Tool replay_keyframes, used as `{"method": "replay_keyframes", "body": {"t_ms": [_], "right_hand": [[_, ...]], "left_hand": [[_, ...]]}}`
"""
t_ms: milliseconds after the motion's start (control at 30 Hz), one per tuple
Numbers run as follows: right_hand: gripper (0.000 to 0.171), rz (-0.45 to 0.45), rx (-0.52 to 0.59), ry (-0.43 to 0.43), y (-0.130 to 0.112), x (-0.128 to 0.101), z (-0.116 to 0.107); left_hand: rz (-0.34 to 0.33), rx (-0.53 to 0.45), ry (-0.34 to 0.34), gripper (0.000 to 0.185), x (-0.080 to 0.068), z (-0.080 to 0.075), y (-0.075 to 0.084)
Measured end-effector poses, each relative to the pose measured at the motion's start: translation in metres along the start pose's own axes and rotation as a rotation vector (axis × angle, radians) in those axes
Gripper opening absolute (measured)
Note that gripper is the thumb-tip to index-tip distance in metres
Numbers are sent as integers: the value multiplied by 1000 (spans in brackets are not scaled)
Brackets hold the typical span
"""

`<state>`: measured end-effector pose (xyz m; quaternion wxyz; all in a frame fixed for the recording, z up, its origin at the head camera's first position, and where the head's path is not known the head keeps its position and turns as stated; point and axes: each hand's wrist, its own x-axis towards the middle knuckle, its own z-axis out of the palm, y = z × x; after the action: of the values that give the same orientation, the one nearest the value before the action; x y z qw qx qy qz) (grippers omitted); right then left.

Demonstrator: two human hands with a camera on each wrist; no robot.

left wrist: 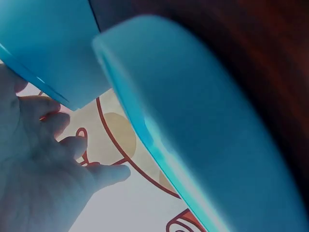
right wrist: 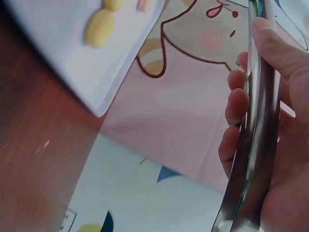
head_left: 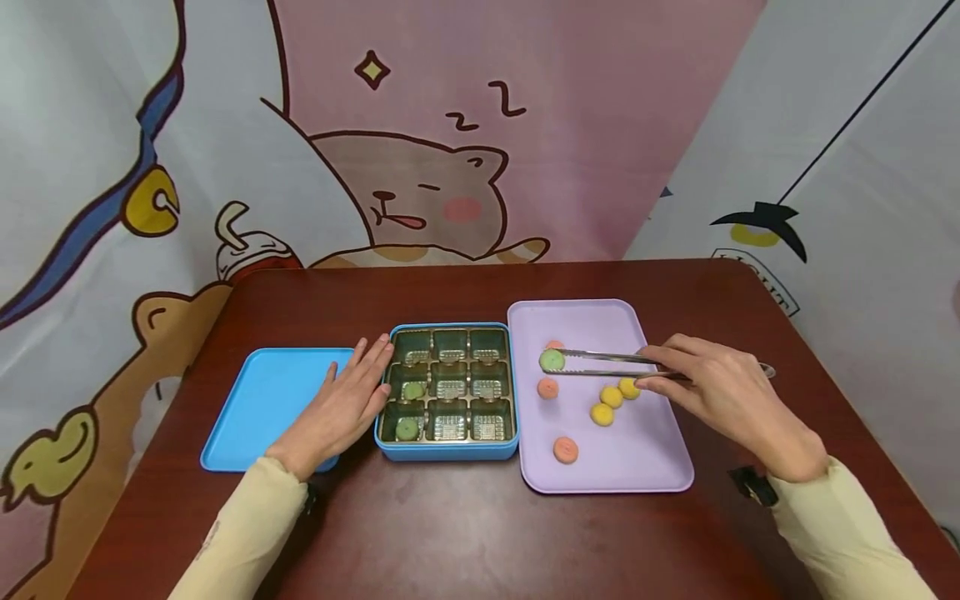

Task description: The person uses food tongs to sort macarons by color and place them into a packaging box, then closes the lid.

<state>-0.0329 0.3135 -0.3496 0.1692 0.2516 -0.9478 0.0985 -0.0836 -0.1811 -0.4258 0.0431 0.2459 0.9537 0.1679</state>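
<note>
My right hand (head_left: 720, 387) grips metal tongs (head_left: 607, 364) over the lilac tray (head_left: 645, 450); the tong tips pinch a green round sweet (head_left: 552, 360). The right wrist view shows the tongs (right wrist: 258, 145) running through my curled fingers (right wrist: 236, 108). On the tray lie orange sweets (head_left: 566, 449) and yellow sweets (head_left: 602, 413). My left hand (head_left: 348, 400) rests flat, fingers straight, against the left side of the blue box (head_left: 447, 452), whose compartments hold two green sweets (head_left: 407, 428). The left wrist view shows my palm (left wrist: 38, 164) beside the blue box wall (left wrist: 203, 125).
A blue lid (head_left: 262, 404) lies left of the box, partly under my left hand. Everything sits on a dark red table (head_left: 465, 525). A cartoon-print cloth backdrop (head_left: 420, 167) stands close behind the table's far edge.
</note>
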Motion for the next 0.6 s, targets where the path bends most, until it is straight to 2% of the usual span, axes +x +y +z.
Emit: {"method": "replay_keyframes", "body": {"t_ms": [167, 333, 600], "right_hand": [[42, -27, -6, -28, -10, 27, 3], [54, -76, 4, -25, -21, 56, 10], [38, -125, 18, -25, -45, 94, 27]], "left_hand": [[-11, 4, -1, 63, 3, 2, 0], [-15, 4, -6, 62, 5, 0, 1], [-17, 16, -19, 63, 6, -1, 3]]}}
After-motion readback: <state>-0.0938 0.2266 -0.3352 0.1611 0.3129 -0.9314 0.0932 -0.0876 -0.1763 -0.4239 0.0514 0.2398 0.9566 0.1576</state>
